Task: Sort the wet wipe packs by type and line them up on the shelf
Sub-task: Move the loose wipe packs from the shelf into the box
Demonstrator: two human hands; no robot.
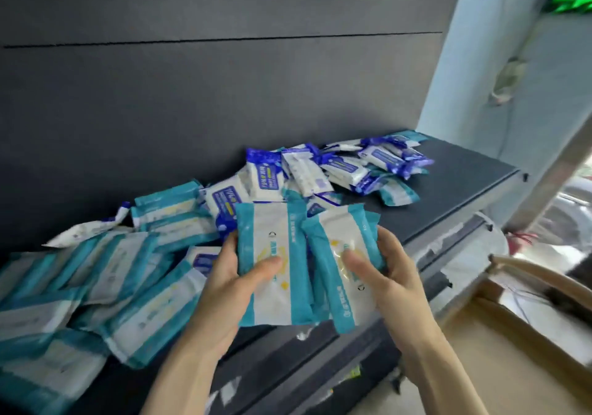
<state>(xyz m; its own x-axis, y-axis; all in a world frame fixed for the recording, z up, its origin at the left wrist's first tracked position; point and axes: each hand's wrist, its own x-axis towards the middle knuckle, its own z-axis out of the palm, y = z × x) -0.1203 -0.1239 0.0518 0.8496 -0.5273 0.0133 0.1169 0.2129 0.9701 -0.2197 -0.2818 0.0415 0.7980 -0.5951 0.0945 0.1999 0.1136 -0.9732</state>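
Left hand (224,273) grips teal pack (275,235); right hand (390,273) grips second teal pack (339,248), above shelf (448,171).

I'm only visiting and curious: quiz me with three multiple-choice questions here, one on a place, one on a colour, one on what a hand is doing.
1. The dark blue packs lie on the shelf mostly: A) toward its far right; B) at its near left; C) along its front edge.
2. The left hand holds a pack with bands of: A) red; B) teal; C) black.
3. The right hand is: A) idle and open; B) gripping a second pack; C) out of view.
Answers: 1 A, they heap at the back right; 2 B, teal flanks white; 3 B, its thumb lies across the wrapper.
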